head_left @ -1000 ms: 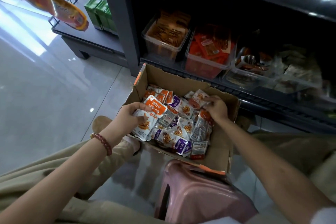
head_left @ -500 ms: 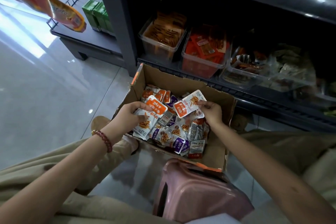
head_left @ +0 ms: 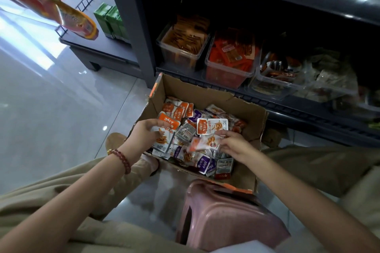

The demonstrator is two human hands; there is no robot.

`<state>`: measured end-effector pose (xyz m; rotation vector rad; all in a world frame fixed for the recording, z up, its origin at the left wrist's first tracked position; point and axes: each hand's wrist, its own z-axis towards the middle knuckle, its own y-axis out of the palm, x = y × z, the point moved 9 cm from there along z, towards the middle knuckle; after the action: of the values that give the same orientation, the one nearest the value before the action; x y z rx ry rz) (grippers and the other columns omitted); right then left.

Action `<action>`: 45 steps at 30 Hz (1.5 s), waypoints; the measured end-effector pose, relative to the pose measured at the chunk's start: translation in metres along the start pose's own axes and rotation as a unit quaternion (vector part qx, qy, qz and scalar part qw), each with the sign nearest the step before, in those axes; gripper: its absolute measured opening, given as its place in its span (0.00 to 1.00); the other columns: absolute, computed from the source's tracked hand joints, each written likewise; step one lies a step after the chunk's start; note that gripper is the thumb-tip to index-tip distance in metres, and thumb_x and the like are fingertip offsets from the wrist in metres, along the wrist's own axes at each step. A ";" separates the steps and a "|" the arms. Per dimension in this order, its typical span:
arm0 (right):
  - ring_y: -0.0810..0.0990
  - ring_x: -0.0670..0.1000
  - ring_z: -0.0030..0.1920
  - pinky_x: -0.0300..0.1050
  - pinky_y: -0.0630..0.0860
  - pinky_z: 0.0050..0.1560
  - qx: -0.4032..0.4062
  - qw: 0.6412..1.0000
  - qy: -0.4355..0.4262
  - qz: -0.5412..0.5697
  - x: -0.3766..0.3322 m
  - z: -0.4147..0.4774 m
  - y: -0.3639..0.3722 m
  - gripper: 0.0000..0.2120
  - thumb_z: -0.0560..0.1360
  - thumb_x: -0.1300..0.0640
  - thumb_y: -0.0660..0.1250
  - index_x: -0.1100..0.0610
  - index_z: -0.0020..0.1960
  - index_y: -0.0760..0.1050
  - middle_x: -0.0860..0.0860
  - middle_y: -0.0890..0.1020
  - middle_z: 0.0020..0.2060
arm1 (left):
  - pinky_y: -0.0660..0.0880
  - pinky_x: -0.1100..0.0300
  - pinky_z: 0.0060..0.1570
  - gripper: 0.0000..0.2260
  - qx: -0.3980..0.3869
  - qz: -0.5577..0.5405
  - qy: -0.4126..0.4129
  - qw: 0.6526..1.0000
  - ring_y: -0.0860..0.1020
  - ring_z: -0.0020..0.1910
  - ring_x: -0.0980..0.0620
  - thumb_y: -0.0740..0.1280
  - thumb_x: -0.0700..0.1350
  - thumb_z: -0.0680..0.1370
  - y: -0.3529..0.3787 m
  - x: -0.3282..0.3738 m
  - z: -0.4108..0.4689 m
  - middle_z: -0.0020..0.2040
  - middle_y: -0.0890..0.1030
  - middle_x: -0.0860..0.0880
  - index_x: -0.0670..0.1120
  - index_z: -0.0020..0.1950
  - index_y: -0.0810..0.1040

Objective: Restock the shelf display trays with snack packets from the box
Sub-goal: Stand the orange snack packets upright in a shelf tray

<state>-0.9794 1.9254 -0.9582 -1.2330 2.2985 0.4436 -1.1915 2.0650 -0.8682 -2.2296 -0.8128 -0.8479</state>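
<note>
An open cardboard box (head_left: 236,102) sits on the floor in front of me, holding several small orange-and-white and purple snack packets (head_left: 202,162). My left hand (head_left: 145,134) grips a stack of orange-and-white packets (head_left: 164,132) over the box's left side. My right hand (head_left: 233,144) pinches two orange-and-white packets (head_left: 211,127) just above the pile in the middle. On the low dark shelf behind the box stand clear display trays: one with brown packets (head_left: 181,49), one with red packets (head_left: 228,68), and more trays (head_left: 273,86) to the right.
A pink plastic stool (head_left: 226,217) stands between my knees, touching the box's near edge. Grey tiled floor (head_left: 51,109) lies to the left. A low side shelf (head_left: 102,47) holds green boxes (head_left: 111,20). Orange bags (head_left: 76,21) hang at top left.
My right hand dug into the pile, lifted out an orange-and-white packet, and now holds two. My left hand kept its stack almost still.
</note>
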 end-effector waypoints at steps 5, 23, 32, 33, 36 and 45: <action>0.84 0.50 0.43 0.38 0.80 0.37 -0.107 0.954 -0.083 0.266 -0.042 -0.066 0.045 0.15 0.77 0.74 0.56 0.56 0.49 0.74 0.58 0.82 0.48 | 0.75 0.46 0.58 0.09 0.009 -0.154 -0.038 0.987 0.81 0.52 0.44 0.67 0.50 0.78 0.007 -0.001 -0.007 0.55 0.82 0.43 0.50 0.56 0.79; 0.81 0.42 0.37 0.42 0.78 0.36 0.060 0.864 -0.440 -0.237 -0.175 -0.168 0.054 0.17 0.73 0.42 0.65 0.45 0.56 0.61 0.47 0.81 0.40 | 0.76 0.67 0.45 0.14 0.033 -0.118 0.372 0.920 0.79 0.48 0.59 0.66 0.33 0.77 0.024 0.163 -0.063 0.50 0.80 0.54 0.49 0.57 0.72; 0.80 0.41 0.39 0.34 0.75 0.32 -0.005 0.825 -0.545 -0.154 -0.280 -0.224 0.016 0.10 0.72 0.59 0.70 0.50 0.52 0.75 0.47 0.81 0.42 | 0.77 0.65 0.48 0.31 -0.007 -0.115 0.461 0.880 0.78 0.55 0.57 0.70 0.30 0.72 0.029 0.259 -0.080 0.62 0.75 0.53 0.54 0.69 0.66; 0.81 0.41 0.39 0.37 0.77 0.33 0.002 0.816 -0.560 -0.145 -0.287 -0.229 0.013 0.10 0.73 0.60 0.70 0.50 0.51 0.75 0.47 0.81 0.42 | 0.76 0.67 0.48 0.29 0.021 -0.112 0.463 0.879 0.77 0.57 0.59 0.72 0.32 0.72 0.025 0.266 -0.077 0.63 0.74 0.53 0.56 0.66 0.68; 0.82 0.43 0.42 0.38 0.79 0.38 0.017 0.808 -0.581 -0.099 -0.307 -0.237 0.006 0.10 0.73 0.61 0.69 0.49 0.51 0.75 0.47 0.82 0.43 | 0.76 0.66 0.47 0.22 0.027 -0.058 0.433 0.899 0.78 0.52 0.62 0.73 0.41 0.73 0.024 0.284 -0.066 0.59 0.77 0.54 0.59 0.60 0.69; 0.83 0.46 0.45 0.39 0.80 0.32 -0.054 0.822 -0.560 -0.089 -0.347 -0.237 0.018 0.16 0.73 0.60 0.69 0.48 0.58 0.71 0.49 0.79 0.50 | 0.80 0.61 0.38 0.06 0.044 -0.085 0.454 0.886 0.82 0.37 0.56 0.73 0.43 0.72 0.004 0.325 -0.058 0.39 0.84 0.54 0.52 0.45 0.79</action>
<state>-0.8937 2.0541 -0.5668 -0.8316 1.1430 0.9264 -1.0122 2.1249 -0.5980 -1.4066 -0.5494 -1.6998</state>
